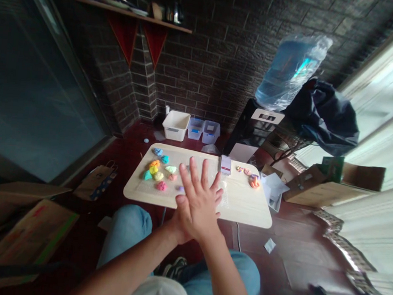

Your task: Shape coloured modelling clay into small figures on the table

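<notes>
Head view: beyond the right grip (200, 207) spreads a pale worktop (243, 202), a water dispenser (268, 116) behind, rightward. That grip, fingers fanned, lies over the left grip (182, 231), whose state I can't tell. Phone (225, 165) ahead-right; clay lumps (153, 170) leftward, purple lump (181, 189) nearest, partly blocked.

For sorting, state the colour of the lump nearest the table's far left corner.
The lump is blue, shown in the head view.

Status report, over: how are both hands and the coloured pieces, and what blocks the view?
Right hand spread over left hand; space between palms hidden. Coloured pieces toward both ends of table. Hands block part of table; phone at far edge.
</notes>
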The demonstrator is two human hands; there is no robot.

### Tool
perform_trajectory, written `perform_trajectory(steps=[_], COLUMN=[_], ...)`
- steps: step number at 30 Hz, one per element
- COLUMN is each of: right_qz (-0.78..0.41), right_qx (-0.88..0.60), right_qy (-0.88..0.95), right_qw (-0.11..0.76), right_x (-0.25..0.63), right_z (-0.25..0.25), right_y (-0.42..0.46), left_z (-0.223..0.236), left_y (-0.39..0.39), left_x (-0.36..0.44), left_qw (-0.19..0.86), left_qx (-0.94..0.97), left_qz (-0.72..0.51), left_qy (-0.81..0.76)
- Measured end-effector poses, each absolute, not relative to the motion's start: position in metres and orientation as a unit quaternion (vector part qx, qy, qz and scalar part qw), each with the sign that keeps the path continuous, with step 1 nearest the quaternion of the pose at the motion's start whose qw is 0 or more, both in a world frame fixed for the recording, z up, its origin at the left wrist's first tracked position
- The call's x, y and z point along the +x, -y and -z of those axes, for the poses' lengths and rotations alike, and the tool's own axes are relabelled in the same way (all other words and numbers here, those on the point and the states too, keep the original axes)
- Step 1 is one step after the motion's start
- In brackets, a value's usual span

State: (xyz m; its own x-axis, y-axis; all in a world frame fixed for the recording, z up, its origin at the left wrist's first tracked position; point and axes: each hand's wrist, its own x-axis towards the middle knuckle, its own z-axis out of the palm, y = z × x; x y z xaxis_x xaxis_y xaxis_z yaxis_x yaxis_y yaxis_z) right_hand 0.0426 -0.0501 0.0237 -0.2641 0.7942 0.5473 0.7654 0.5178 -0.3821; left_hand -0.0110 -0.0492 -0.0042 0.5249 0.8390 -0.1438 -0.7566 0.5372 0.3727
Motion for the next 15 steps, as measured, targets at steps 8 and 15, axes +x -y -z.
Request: perform_trajectory(steps=[8,15], right_qz=[-0.286,-0.215], right_qx=[-0.468,-0.523], right_qy=[0.592,0.624], right_qw=[0.59,0.539], right_x=[0.077,0.075], right_z=[-0.017,-0.008], right_y=[0.029,0.044], left_z=[0.004,0.001], left_y=[0.034,0.037], left_x=[-0.013,-0.009], left_qw=[0.925,0.887], left_qx=[0.005,0.053], left_qz=[-0.359,-0.43], left_qy=[-0.127,-0.158])
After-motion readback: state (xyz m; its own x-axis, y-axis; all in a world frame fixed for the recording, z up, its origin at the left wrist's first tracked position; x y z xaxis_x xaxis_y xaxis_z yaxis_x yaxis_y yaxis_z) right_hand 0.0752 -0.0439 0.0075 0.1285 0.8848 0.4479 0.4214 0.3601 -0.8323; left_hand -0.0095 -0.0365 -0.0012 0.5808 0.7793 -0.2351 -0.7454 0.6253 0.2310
